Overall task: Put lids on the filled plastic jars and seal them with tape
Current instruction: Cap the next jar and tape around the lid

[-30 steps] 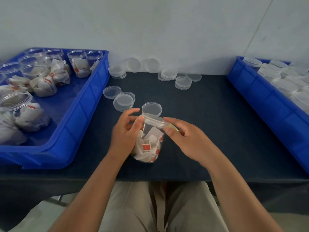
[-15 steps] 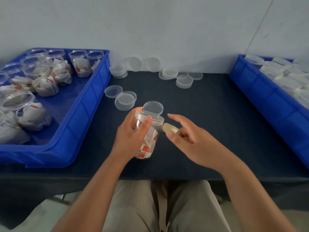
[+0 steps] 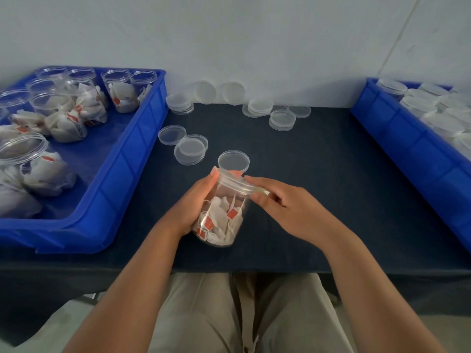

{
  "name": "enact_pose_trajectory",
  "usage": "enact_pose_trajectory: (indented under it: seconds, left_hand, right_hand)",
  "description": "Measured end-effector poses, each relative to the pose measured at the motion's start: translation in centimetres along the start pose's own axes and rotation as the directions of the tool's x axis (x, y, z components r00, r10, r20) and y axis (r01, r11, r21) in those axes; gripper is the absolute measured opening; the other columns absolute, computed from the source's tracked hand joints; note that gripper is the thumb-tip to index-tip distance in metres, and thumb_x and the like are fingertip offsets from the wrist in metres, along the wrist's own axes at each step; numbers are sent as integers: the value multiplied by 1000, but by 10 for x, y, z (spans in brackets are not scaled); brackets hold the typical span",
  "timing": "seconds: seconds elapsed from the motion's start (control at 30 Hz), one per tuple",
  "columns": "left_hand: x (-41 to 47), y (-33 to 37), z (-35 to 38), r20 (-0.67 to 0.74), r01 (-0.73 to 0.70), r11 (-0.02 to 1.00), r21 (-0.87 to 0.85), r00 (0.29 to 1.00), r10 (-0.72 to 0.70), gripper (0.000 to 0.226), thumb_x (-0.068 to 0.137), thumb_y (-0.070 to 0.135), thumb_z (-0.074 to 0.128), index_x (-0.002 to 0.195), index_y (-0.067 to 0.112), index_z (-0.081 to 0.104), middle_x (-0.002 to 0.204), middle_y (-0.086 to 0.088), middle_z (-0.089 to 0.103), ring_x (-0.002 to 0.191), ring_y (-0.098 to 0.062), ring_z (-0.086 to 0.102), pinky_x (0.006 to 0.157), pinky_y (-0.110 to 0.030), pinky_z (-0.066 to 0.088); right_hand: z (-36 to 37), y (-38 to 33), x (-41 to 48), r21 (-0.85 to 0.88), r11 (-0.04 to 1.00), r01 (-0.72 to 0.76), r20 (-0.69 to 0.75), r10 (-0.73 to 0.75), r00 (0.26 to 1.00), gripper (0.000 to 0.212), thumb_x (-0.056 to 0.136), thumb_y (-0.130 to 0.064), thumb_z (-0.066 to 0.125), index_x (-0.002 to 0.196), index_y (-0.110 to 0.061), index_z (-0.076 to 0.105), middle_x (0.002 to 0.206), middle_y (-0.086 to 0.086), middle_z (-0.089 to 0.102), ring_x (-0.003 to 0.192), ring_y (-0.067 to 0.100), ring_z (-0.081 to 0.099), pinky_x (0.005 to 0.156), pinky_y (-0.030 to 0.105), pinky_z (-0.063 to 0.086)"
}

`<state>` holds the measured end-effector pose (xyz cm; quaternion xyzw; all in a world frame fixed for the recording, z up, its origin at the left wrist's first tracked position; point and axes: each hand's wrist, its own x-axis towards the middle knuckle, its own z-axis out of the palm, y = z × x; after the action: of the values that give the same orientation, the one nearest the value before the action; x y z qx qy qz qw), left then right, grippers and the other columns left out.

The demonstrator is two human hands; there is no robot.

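A: What's different?
B: The right grip [image 3: 288, 207], pulled clear of the jar [image 3: 221, 222] half a second ago, is back at the lid [image 3: 234, 183], index finger along its rim.
A: And the tape [image 3: 263, 191]?
B: No longer stretched out; only a short end shows.

**Bench top, dark cloth: what sits on it**

Table [image 3: 318, 200] under navy cloth, back edge against a pale wall. Left blue tray [image 3: 122, 179] and right blue tray [image 3: 413, 154] stand at either end, well apart. Between them lie clear lids: single lid [image 3: 172, 135], overlapped pair [image 3: 190, 152] just beside it, front lid [image 3: 233, 161]. At the back: short stack [image 3: 179, 104] beside the left tray, two propped lids [image 3: 205, 92] leaning on the wall, cluster [image 3: 282, 120] right of centre. Tilted jar [image 3: 224, 220] near the front; base possibly touching the cloth.
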<state>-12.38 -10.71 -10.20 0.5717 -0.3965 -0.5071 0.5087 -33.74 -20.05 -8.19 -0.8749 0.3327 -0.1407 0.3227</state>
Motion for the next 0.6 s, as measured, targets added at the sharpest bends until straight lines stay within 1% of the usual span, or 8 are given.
enact_pose_trajectory:
  seconds: [0.07,0.13,0.2,0.3,0.37,0.43,0.5,0.6]
  left_hand:
    - [1,2,0,3,-15,996,83,1000,15,52,93,74,39,118,48,76,117,10,78,109,-6,74,80,-14,57]
    - [4,0,2,-94,-118,955,272,984,149,40,103,66,38,132,51,62,120,25,71,113,6,67,82,-9,52]
    - [1,0,4,-297,-164,871,463,897,327,28,100,64,46,126,57,55,109,37,66,108,12,63,78,-7,51]
    - [-10,1,22,-290,-135,779,613,878,380,32,94,80,33,113,64,52,100,36,66,97,16,63,74,-14,54]
    - [-16,-1,37,-312,-101,770,630,875,371,46,80,96,35,111,63,43,100,30,64,97,18,58,74,-21,53]
    - [-17,-3,43,-377,-93,787,610,840,391,58,68,102,46,110,64,37,106,39,58,100,22,53,70,-18,45]
    - [-14,-4,41,-417,-78,818,569,831,370,57,69,95,52,113,59,42,106,50,53,100,24,53,71,-18,45]
    - [-6,-4,31,-421,-54,841,538,847,324,57,74,88,53,114,48,57,106,42,60,97,17,59,75,-24,50]
  right_hand:
    - [2,-1,-1,-41,999,-19,-22,18,1000,60,93,-78,30,149,-59,41,92,-45,58,85,-13,60,56,11,44]
    - [3,0,-6,-54,998,-40,-66,36,997,53,101,-69,36,151,-53,44,87,-50,55,84,-19,57,57,9,44]
    - [4,-1,-12,-56,996,-63,-104,57,993,48,104,-63,40,150,-51,47,83,-51,55,85,-24,54,63,4,43]
    - [8,-13,-18,-107,991,-77,-155,60,986,46,106,-61,40,150,-50,49,98,-30,69,92,-7,63,68,14,52]
    - [12,-21,-20,-156,986,-65,-181,36,983,45,108,-57,39,151,-49,48,98,-19,71,87,2,65,71,21,54]
    - [17,-25,-20,-172,983,-56,-191,23,981,45,106,-56,37,150,-48,48,81,-19,64,74,1,62,58,15,44]
    - [21,-23,-19,-122,990,-70,-177,47,983,52,102,-66,36,150,-48,45,82,-21,63,76,-1,63,57,13,43]
    - [15,-15,-16,-17,991,-131,-80,130,988,68,94,-77,39,154,-48,28,86,-13,67,79,6,68,65,21,55]
